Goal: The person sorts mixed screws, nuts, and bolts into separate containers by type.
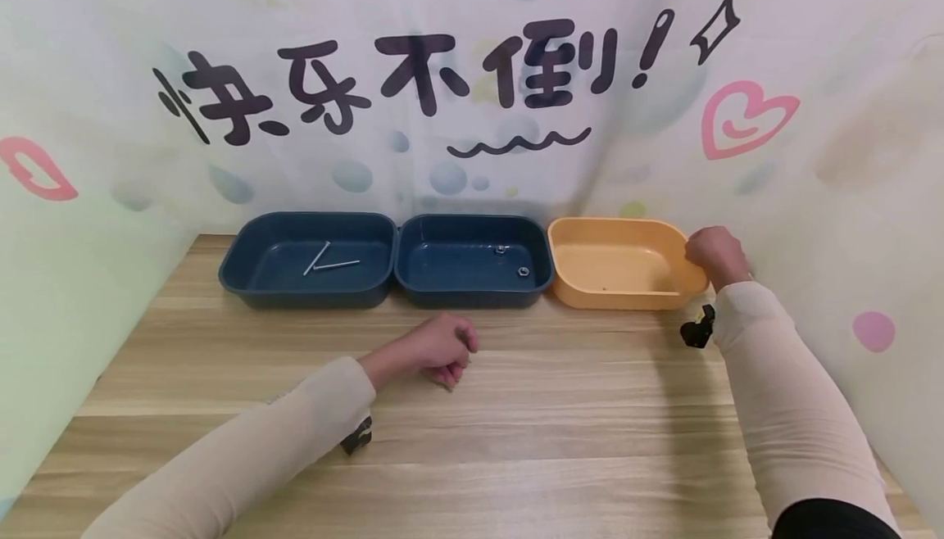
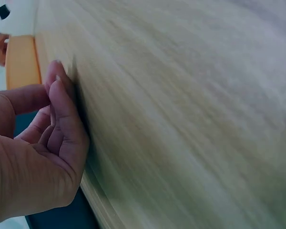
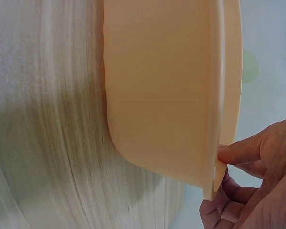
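At the right end of the row, my right hand (image 1: 717,254) grips the rim of a yellow-orange plastic bin (image 1: 623,300). In the right wrist view the thumb (image 3: 240,151) lies over the inside of that rim and the fingers curl under its outside. Loosely curled, my left hand (image 1: 440,346) is over the wooden table in front of the middle blue bin (image 1: 472,300). Nothing shows between its thumb and fingers in the left wrist view. Two hex nuts (image 1: 523,271) lie in the middle bin. Two long screws (image 1: 337,264) lie in the left blue bin (image 1: 313,299).
The three bins stand side by side along the back of the wooden table (image 1: 531,424). Behind them hangs a printed cloth (image 1: 295,170) with dark lettering. Light walls close in on both sides. Dark straps (image 1: 696,328) hang under the wrists.
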The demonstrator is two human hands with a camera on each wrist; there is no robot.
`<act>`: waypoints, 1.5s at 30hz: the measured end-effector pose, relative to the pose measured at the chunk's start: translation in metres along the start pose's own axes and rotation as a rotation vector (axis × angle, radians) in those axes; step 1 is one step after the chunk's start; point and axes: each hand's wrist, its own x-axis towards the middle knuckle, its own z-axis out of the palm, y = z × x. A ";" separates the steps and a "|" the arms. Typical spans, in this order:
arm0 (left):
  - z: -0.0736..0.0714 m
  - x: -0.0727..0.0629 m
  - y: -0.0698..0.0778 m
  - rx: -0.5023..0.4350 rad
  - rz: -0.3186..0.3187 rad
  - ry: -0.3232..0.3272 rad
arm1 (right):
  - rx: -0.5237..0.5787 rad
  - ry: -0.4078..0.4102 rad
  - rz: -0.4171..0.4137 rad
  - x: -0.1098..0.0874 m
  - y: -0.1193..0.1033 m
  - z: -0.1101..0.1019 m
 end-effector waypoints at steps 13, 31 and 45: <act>0.004 -0.004 0.003 0.059 0.001 0.017 | -0.031 0.022 -0.057 0.000 0.004 0.004; 0.003 -0.001 0.002 0.063 0.010 0.032 | -0.061 0.029 -0.036 -0.002 0.000 0.001; 0.003 0.000 0.008 0.051 0.021 0.064 | -0.051 0.022 -0.059 0.001 0.002 -0.003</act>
